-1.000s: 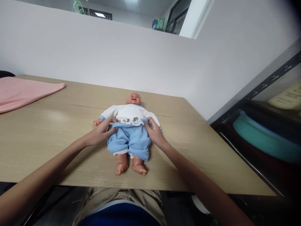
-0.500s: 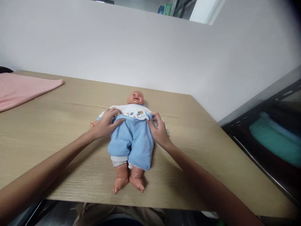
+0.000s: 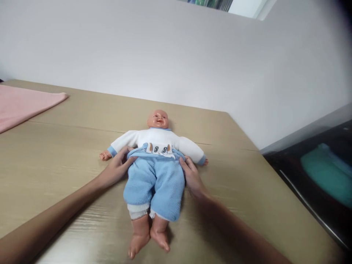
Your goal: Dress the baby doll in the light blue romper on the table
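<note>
A bald baby doll (image 3: 158, 119) lies on its back, feet toward me, its arms spread out. It wears a white shirt (image 3: 162, 136) with blue cuffs and a cartoon face on the belly, and fuzzy blue pants (image 3: 167, 183) with white showing at the leg ends. At the doll's waist, my left hand (image 3: 121, 161) pinches the blue cloth edge on the left side. Opposite it, my right hand (image 3: 191, 174) grips the same edge on the right. Whether this edge is shirt hem or pants waistband I cannot tell. Some fingertips are hidden in the cloth.
The doll rests on a wooden table (image 3: 68, 157) set against a pale wall (image 3: 154, 55). A pink cloth (image 3: 27, 104) lies at the table's far left. Beyond the right edge is a dark shelf or rack with a blurred green item (image 3: 326, 174).
Both hands have come down from the doll's upper belly to its waist, still holding cloth. More of the white shirt and its arms shows. The view has shifted slightly.
</note>
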The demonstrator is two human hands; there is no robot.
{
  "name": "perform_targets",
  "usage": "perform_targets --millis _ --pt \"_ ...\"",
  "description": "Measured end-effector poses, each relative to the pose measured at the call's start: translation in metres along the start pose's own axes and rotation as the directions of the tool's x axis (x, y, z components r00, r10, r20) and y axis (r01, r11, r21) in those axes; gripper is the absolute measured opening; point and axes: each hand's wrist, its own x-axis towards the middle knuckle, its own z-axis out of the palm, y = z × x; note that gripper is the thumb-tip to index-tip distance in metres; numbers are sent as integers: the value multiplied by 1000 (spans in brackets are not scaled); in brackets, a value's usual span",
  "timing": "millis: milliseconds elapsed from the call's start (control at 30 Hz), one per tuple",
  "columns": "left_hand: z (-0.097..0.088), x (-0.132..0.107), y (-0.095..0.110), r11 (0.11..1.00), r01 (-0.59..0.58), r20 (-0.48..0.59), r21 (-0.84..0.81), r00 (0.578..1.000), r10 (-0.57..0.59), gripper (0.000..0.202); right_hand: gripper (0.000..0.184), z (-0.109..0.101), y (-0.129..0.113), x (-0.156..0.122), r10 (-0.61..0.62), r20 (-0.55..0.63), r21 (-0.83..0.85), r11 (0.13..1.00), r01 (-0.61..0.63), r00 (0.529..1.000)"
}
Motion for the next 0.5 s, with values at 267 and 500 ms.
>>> perform_targets --millis 267,500 --pt "-15 34 -14 996 69 207 -54 977 -56 54 54 -11 -20 33 -28 215 -78 996 46 976" --pt "-25 31 9 1000 -10 265 14 964 6 46 28 -9 -68 17 -249 300 -406 840 359 921"
